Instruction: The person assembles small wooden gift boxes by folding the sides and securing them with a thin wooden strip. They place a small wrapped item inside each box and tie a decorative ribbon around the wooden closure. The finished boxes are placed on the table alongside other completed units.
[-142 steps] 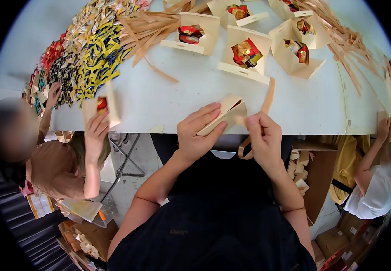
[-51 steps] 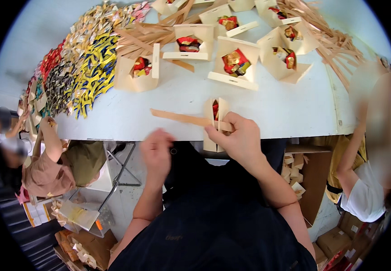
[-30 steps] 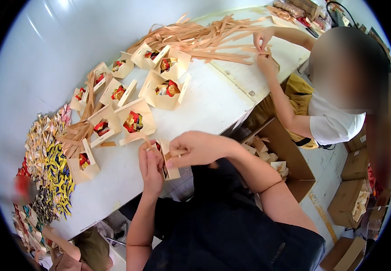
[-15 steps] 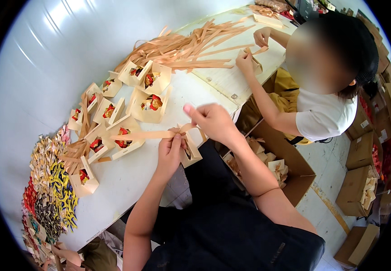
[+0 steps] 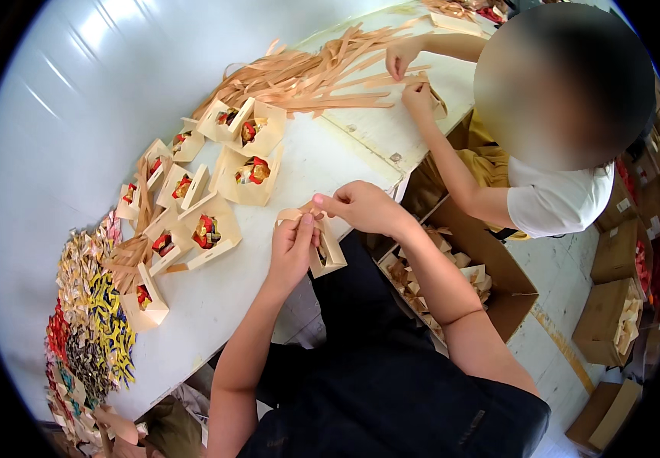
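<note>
My left hand (image 5: 293, 248) is closed on the top of a small cream cardboard gift box (image 5: 330, 257), held at the table's near edge above my lap. A peach ribbon (image 5: 289, 214) loops over the box top beside my left fingers. My right hand (image 5: 366, 208) is closed in a pinch on the ribbon at the far side of the box, thumb pointing toward the left hand. The fingers partly cover the ribbon's crossing, so I cannot tell whether it is knotted.
Several open cream boxes (image 5: 252, 182) with red and gold wrapped sweets stand left on the table (image 5: 299, 164). Behind lie peach ribbons (image 5: 307, 72); sweets (image 5: 109, 320) pile far left. A carton (image 5: 502, 294) of boxes sits right, near a co-worker's hand (image 5: 419, 99). Another person's arm shows lower left.
My right hand has come down and in toward the box. The ribbon stretched leftward is now drawn into a small loop. The co-worker's raised hand has shifted left.
</note>
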The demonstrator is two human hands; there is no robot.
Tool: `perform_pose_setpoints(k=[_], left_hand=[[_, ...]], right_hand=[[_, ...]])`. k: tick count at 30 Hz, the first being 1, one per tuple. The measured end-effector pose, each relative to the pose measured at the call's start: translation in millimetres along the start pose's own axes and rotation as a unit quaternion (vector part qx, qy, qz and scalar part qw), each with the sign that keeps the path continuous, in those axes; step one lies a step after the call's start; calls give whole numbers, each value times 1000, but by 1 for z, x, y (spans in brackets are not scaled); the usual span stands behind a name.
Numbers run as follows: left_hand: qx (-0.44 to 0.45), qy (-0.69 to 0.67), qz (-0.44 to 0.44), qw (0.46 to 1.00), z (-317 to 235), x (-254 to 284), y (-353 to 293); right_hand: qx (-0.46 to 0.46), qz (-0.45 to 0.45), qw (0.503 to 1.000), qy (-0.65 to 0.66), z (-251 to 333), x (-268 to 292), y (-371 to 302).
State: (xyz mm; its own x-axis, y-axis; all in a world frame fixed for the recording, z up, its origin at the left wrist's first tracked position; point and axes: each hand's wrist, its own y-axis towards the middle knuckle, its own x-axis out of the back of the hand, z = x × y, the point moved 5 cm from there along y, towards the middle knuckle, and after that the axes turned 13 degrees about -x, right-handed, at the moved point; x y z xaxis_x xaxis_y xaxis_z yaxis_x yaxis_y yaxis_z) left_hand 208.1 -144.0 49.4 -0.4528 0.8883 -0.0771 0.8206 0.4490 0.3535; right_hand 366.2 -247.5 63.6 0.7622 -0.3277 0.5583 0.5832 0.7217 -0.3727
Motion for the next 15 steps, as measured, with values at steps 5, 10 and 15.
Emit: perform_pose_setpoints(k=[5, 10, 15], left_hand=[[23, -1, 27, 999, 8, -2, 2], [48, -86, 26, 995, 10, 8, 8], [29, -9, 50, 998, 5, 12, 7]], right_hand=[[19, 79, 908, 410, 9, -9, -5], [205, 39, 904, 372, 31, -7, -29], [188, 145, 960, 152, 17, -3, -70]])
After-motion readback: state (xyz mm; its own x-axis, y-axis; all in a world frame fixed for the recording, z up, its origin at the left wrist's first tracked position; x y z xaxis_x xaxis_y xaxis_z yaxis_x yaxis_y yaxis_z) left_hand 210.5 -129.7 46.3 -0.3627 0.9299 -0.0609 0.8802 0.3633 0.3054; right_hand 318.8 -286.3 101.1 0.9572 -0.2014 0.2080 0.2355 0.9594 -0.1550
